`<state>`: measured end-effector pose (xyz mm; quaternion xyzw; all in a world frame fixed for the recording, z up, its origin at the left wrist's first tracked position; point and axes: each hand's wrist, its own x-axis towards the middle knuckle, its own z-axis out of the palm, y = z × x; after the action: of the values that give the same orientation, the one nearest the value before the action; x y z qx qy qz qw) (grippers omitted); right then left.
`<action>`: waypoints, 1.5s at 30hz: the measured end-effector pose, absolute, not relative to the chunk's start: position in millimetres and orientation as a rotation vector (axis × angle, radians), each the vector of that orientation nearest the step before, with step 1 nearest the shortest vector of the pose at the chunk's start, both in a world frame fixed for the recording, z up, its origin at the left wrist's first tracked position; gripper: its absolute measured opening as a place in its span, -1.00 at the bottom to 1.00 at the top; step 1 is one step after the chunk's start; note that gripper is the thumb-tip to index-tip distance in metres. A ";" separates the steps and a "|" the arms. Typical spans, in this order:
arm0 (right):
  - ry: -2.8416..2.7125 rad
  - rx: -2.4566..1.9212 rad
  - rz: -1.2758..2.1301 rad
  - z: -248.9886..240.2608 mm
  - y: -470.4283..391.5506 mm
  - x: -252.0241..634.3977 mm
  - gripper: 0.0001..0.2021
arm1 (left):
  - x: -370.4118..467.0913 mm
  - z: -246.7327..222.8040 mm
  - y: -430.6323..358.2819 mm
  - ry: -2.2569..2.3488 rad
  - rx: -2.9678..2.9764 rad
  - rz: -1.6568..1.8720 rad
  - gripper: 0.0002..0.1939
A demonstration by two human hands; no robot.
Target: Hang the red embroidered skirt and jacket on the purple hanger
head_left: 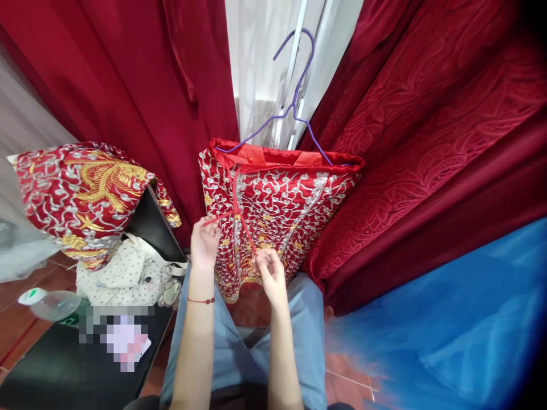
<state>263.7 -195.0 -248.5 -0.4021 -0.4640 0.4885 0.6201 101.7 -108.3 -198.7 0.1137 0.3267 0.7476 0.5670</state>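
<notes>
A red skirt point(277, 193) with silver and gold embroidery hangs in front of me from a purple wire hanger point(294, 105). Two ends of a thin red drawstring point(235, 191) come down from its waistband and cross near the left side. My left hand point(205, 242) pinches one end and draws it out to the left. Between the fingertips of my right hand point(270, 269) is the other end, pulled down and to the right. Both hands are in front of the embroidered cloth, and the skirt's lower edge reaches between my knees.
At left a black chair point(47, 364) holds a spotted cloth bag point(115, 273), a plastic bottle point(55, 304) and a blurred-out item. Another embroidered red garment point(85, 199) drapes over its backrest. Dark red gowns point(410, 131) hang on both sides, and blue fabric point(470, 307) spreads at lower right.
</notes>
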 end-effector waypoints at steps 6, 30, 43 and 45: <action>-1.147 -0.960 1.024 -228.7 -166.7 265.1 -0.73 | 88.3 -198.5 -120.3 1.640 1.306 1.173 -0.78; -1.481 -0.943 1.085 -179.3 -87.1 236.9 -0.73 | 103.1 -167.3 -88.5 0.955 1.644 1.555 -0.74; -1.778 -1.129 0.361 -71.6 -91.6 266.6 -0.75 | 59.5 -96.6 -50.3 1.074 1.836 1.736 -0.79; -1.670 -1.261 0.164 -58.3 -84.7 284.5 -0.76 | 47.5 -88.9 -36.4 1.182 1.727 1.868 -0.77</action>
<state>284.5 -84.7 -58.3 -0.5210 -0.6900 0.0679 0.4978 47.5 -36.4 -88.9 0.6069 0.4156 0.6564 0.1674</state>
